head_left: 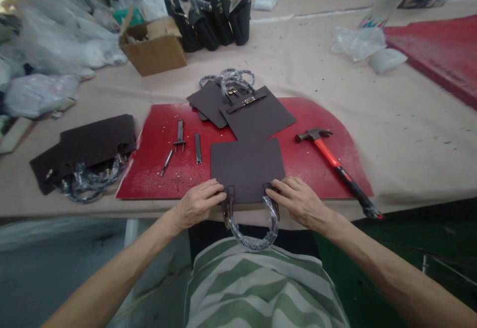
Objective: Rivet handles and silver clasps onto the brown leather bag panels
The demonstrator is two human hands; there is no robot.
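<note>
A dark brown bag panel lies flat over the front edge of a red mat. Its plastic-wrapped handle hangs over the table edge towards my body. My left hand has its fingers closed on the panel's near left corner, beside one handle tab. At the near right corner, by the other tab, my right hand grips the panel in the same way. Beyond it, more brown panels with wrapped handles are stacked at the mat's far edge.
A hammer lies on the mat's right, its grip past the edge. Metal punches are on the left. Further left sit other panels. Behind are a cardboard box, dark bags and a red board.
</note>
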